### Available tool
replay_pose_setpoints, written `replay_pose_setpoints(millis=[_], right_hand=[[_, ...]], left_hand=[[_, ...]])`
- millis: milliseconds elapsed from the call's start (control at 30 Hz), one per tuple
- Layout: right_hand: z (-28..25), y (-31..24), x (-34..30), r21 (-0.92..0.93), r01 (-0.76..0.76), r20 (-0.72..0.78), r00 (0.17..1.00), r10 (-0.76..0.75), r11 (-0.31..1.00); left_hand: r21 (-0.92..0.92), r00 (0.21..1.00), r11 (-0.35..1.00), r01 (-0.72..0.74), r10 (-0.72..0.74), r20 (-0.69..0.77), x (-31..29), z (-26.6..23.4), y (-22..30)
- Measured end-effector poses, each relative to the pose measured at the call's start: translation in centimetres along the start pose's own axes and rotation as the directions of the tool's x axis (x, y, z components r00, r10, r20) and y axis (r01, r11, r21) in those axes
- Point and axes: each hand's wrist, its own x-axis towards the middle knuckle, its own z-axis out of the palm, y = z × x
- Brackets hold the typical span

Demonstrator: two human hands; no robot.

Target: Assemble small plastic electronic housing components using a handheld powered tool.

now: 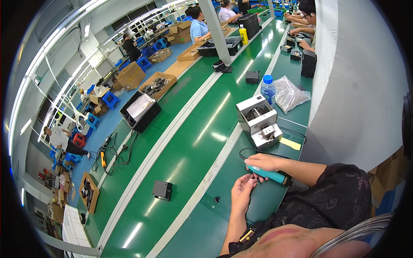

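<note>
My right hand (263, 162) is wrapped round a teal electric screwdriver (272, 174) held low over the green bench at the near right. Its bit end is hidden. Close beside it, my left hand (242, 191) has thumb and fingers pinched together on a small dark piece (253, 177), too small to name. Left of that hand, a small black part (216, 199) lies on the bench. Just beyond my hands stands a silver screw feeder machine (258, 122). A black cable (249, 149) loops between it and my right hand.
A yellow note (290, 143), a blue-capped bottle (267, 89) and a clear bag of small metal parts (291, 95) lie about the machine. On the green conveyor sit black box-shaped units (161, 190). A black bin (140, 112) stands farther left. Other people work at the far end.
</note>
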Motion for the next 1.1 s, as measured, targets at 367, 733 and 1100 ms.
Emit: replay_pose_setpoints(millis=[367, 733, 1100], right_hand=[[0.2, 0.1, -0.2, -0.014, 0.016, -0.016, 1.000, -0.016, 1.000], [-0.1, 0.4, -0.1, -0.010, 0.047, 0.023, 0.999, -0.046, 0.999], [-0.1, 0.6, -1.2, -0.057, 0.152, 0.030, 0.988, -0.151, 0.987]], left_hand=[[0.006, 1.000, 1.000, -0.003, 0.003, -0.004, -0.1, 0.1, 0.0], [-0.013, 1.000, 1.000, 0.000, 0.000, -0.011, -0.2, -0.1, 0.1], [-0.007, 1.000, 1.000, -0.002, 0.002, -0.005, -0.1, 0.1, 0.0]])
